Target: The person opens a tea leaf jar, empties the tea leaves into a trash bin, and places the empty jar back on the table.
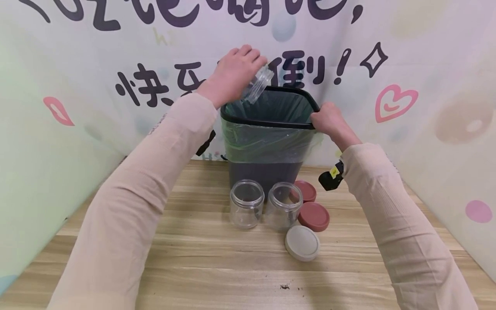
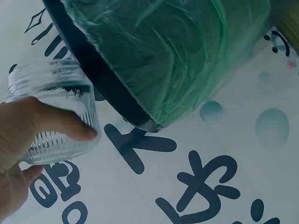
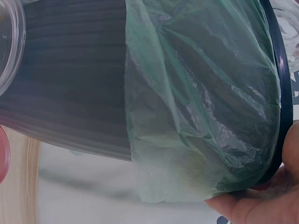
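Note:
My left hand [image 1: 237, 74] grips a clear jar [image 1: 257, 86] tilted over the rim of a trash bin [image 1: 267, 172], its mouth toward the opening. In the left wrist view the ribbed jar [image 2: 65, 112] has dark bits inside near its neck, and the thumb lies along its side. The bin is dark, lined with a green plastic bag [image 3: 201, 93] folded over the outside under a black rim [image 1: 267, 124]. At the bin's right corner my right hand [image 1: 330, 118] holds the rim; in the right wrist view its fingers [image 3: 247, 205] curl under that edge.
Two open clear jars [image 1: 247, 206] stand on the wooden table [image 1: 201, 258] before the bin. Right of them lie two red lids [image 1: 314, 216] and a white lid [image 1: 302, 243]. Dark crumbs [image 1: 284, 286] dot the table near the front. A printed cloth [image 1: 426, 51] hangs behind.

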Tool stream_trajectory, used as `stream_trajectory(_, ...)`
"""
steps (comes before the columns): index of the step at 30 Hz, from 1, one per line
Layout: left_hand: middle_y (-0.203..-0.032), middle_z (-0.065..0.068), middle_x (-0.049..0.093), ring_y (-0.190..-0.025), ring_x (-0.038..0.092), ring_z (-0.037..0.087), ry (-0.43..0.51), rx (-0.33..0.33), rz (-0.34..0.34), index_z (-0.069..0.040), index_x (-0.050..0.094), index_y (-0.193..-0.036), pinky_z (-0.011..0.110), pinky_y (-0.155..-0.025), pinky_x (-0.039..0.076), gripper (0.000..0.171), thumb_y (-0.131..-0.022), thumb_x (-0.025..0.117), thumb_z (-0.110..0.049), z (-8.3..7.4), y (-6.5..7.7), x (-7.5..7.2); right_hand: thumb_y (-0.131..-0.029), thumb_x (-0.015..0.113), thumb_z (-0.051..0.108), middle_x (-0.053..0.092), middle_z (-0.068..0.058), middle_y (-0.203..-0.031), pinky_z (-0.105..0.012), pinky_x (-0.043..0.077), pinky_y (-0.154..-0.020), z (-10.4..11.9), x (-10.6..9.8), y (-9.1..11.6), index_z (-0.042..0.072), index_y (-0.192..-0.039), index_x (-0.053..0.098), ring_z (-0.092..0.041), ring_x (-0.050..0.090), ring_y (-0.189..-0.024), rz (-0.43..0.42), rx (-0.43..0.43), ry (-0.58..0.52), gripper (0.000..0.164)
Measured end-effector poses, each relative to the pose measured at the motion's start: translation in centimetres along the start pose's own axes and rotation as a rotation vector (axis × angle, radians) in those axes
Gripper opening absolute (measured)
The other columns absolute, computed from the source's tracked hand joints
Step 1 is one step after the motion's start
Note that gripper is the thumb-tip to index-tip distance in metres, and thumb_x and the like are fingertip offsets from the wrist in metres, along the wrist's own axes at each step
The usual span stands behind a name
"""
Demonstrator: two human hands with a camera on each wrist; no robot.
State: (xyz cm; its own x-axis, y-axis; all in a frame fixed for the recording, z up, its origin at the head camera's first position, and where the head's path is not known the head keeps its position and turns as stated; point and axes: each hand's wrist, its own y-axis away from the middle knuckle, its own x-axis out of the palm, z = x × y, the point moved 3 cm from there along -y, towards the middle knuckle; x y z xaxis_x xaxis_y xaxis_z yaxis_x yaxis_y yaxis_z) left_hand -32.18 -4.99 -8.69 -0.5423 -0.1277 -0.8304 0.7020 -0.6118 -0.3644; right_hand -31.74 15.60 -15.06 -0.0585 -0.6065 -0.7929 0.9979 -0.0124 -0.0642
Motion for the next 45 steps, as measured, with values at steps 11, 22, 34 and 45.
stream_trajectory(11,-0.122,0.021,0.043,-0.114,0.036,0.035,0.371,-0.281,0.152,0.008,0.03,-0.129,0.04,-0.098,0.032,0.083,-0.067,0.07,-0.031,1.6,0.4,0.0,-0.086,0.03,0.007,0.033,-0.009,-0.077,-0.028,0.032,-0.056,0.0,0.1,0.0,0.002,-0.083,0.036,-0.018,0.037,-0.062,0.009,0.004,-0.004,0.009)
stream_trajectory(22,-0.119,0.026,0.041,-0.11,0.034,0.037,0.062,-0.172,0.107,0.011,0.03,-0.126,0.041,-0.094,0.037,0.082,-0.066,0.075,-0.022,1.2,0.4,0.0,-0.086,0.03,0.007,0.033,-0.009,-0.077,-0.028,0.032,-0.055,0.0,0.0,0.1,0.002,-0.08,0.036,-0.019,0.037,-0.061,0.003,0.001,0.008,0.009)
stream_trajectory(34,-0.133,0.016,0.038,-0.124,0.031,0.029,-0.425,0.195,-0.156,-0.005,0.037,-0.131,0.04,-0.104,0.025,0.049,-0.085,0.046,0.012,-0.1,0.5,1.1,-0.085,0.03,0.007,0.031,-0.008,-0.075,-0.027,0.032,-0.054,0.0,0.0,0.1,0.004,-0.074,0.034,-0.017,0.034,-0.058,-0.007,-0.015,0.005,0.012)
stream_trajectory(45,-0.134,0.014,0.034,-0.126,0.027,0.027,-0.526,0.345,-0.113,-0.009,0.035,-0.133,0.042,-0.103,0.026,0.054,-0.084,0.048,0.011,-0.9,0.3,1.6,-0.085,0.03,0.007,0.033,-0.01,-0.078,-0.027,0.032,-0.056,0.0,0.0,0.1,0.003,-0.079,0.034,-0.019,0.036,-0.062,-0.002,-0.005,0.011,0.009)
